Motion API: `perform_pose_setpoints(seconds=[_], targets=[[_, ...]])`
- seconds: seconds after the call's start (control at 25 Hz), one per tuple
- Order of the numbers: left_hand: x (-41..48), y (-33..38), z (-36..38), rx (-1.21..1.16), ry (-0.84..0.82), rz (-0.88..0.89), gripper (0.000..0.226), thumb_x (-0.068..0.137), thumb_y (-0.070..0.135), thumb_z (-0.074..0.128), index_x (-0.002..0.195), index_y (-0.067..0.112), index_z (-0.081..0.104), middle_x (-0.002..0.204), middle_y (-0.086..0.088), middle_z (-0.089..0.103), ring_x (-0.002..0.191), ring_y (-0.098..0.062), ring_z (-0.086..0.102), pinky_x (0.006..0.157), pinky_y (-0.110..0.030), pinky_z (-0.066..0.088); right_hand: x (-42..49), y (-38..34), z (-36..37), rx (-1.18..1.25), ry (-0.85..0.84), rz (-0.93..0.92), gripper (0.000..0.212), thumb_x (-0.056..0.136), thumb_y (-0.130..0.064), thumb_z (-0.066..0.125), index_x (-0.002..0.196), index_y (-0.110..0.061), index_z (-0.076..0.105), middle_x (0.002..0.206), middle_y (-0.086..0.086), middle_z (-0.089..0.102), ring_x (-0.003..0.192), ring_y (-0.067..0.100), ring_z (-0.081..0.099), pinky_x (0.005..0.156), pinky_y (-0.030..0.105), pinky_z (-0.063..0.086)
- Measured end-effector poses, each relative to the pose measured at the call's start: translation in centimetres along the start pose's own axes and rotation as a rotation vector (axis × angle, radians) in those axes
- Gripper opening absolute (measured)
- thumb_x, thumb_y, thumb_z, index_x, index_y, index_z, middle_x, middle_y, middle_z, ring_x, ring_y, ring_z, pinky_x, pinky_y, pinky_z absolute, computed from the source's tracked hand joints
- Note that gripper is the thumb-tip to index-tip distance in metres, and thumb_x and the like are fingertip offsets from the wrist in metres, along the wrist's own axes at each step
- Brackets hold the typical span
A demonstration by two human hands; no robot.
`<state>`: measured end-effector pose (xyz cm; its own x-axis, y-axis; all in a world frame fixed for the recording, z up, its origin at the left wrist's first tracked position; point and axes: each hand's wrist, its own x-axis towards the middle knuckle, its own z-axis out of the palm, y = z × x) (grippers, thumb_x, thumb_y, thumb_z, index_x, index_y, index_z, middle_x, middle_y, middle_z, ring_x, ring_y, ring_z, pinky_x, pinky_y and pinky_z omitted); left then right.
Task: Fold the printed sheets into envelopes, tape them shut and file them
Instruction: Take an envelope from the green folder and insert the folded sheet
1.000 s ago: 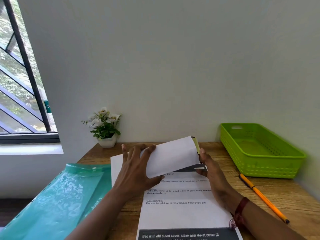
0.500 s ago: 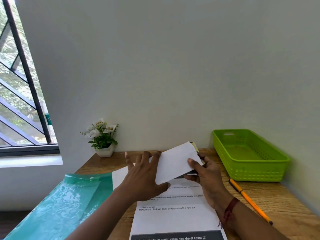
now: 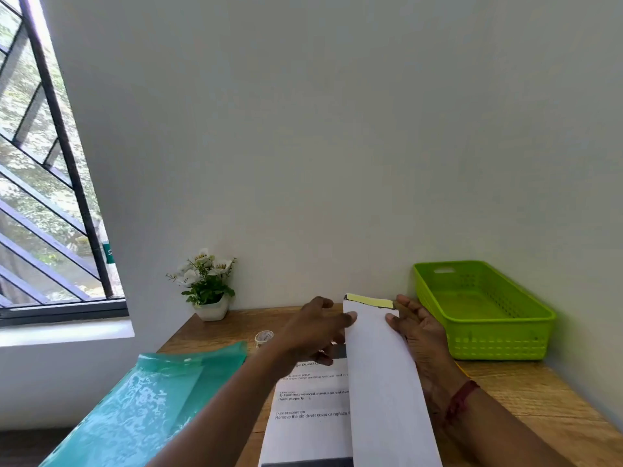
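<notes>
A folded white sheet (image 3: 384, 375) stands lengthwise in front of me, its blank side up and a yellow-green strip at its far end. My left hand (image 3: 313, 332) pinches its left edge near the top. My right hand (image 3: 416, 326) grips its right edge near the same end. Under it a printed sheet (image 3: 306, 412) lies flat on the wooden desk (image 3: 526, 396). A small roll of clear tape (image 3: 264, 337) sits on the desk left of my left hand. A teal plastic file folder (image 3: 148, 402) lies at the desk's left side.
A green plastic basket (image 3: 485, 311) stands at the back right against the wall. A small white pot of flowers (image 3: 207, 291) stands at the back left. A barred window is on the left wall.
The folded sheet has turned from lying crosswise to pointing away from me. Both hands shifted to its far end. The view tilted, so the tape roll shows and the pencil is hidden.
</notes>
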<state>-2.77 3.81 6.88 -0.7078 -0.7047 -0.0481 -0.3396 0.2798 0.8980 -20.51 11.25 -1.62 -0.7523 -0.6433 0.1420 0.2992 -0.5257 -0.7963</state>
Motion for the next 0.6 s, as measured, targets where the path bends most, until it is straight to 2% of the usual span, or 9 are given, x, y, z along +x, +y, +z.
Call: perform_pose_setpoints(seconds=[0.08,0.12,0.2,0.32,0.36,0.48,0.6], targets=[[0.8,-1.5,1.1,-0.047,0.065,-0.018,0.058,0.081,0.046,0.071,0.127,0.021,0.046,0.096,-0.005,0.069,0.069,-0.015,0.061,0.061,-0.029,0.054,0.2,0.4,0.0,-0.03,-0.016,-0.003,0.044,0.077,0.012,0.069,0.111,-0.016,0.063,0.124,0.013,0.064,0.112,0.028,0.061,0.092,0.046,0.051],[1.2,-2.4,1.6,-0.119,0.082,-0.013,0.055,0.08,0.042,0.075,0.124,0.021,0.05,0.099,-0.004,0.069,0.072,-0.016,0.064,0.062,-0.029,0.055,0.3,0.6,0.0,-0.038,-0.028,-0.008,0.045,0.077,0.013,0.068,0.112,-0.014,0.062,0.126,0.015,0.062,0.116,0.029,0.059,0.098,0.049,0.048],[1.8,-3.9,2.2,-0.341,0.094,0.012,0.048,0.079,0.025,0.079,0.12,0.017,0.054,0.101,-0.005,0.071,0.074,-0.019,0.07,0.063,-0.032,0.058,0.2,0.9,0.2,-0.077,-0.033,-0.016,0.043,0.078,0.013,0.067,0.112,-0.012,0.062,0.123,0.015,0.065,0.111,0.027,0.063,0.092,0.045,0.052],[2.3,-5.0,2.4,-0.589,0.104,0.05,0.042,0.08,0.002,0.074,0.117,0.012,0.057,0.105,-0.01,0.072,0.084,-0.029,0.072,0.065,-0.037,0.058,-0.2,1.1,0.3,-0.119,-0.066,-0.013,0.04,0.08,0.011,0.066,0.113,-0.012,0.061,0.101,0.006,0.075,0.084,0.018,0.072,0.064,0.031,0.058],[2.5,-5.4,2.5,-0.626,0.105,0.057,0.041,0.081,-0.003,0.072,0.116,0.012,0.057,0.105,-0.011,0.072,0.086,-0.029,0.072,0.067,-0.038,0.059,-0.3,1.3,0.4,-0.128,-0.077,-0.003,0.039,0.081,0.009,0.065,0.114,-0.011,0.061,0.096,0.006,0.076,0.081,0.019,0.073,0.062,0.032,0.059],[2.9,-6.6,2.4,-0.687,0.066,0.05,0.037,0.083,-0.008,0.063,0.114,0.013,0.06,0.105,-0.012,0.072,0.084,-0.027,0.07,0.07,-0.039,0.058,-0.5,1.8,0.6,-0.191,-0.085,0.022,0.037,0.082,0.006,0.067,0.113,-0.013,0.063,0.097,0.011,0.075,0.082,0.027,0.07,0.076,0.043,0.058],[3.2,-7.4,2.3,-0.682,0.017,0.032,0.035,0.082,-0.008,0.055,0.109,0.013,0.063,0.102,-0.011,0.071,0.082,-0.024,0.066,0.068,-0.035,0.055,-0.6,2.2,0.6,-0.23,-0.132,0.057,0.034,0.082,0.003,0.068,0.112,-0.014,0.066,0.091,0.012,0.074,0.079,0.028,0.068,0.074,0.043,0.056]])
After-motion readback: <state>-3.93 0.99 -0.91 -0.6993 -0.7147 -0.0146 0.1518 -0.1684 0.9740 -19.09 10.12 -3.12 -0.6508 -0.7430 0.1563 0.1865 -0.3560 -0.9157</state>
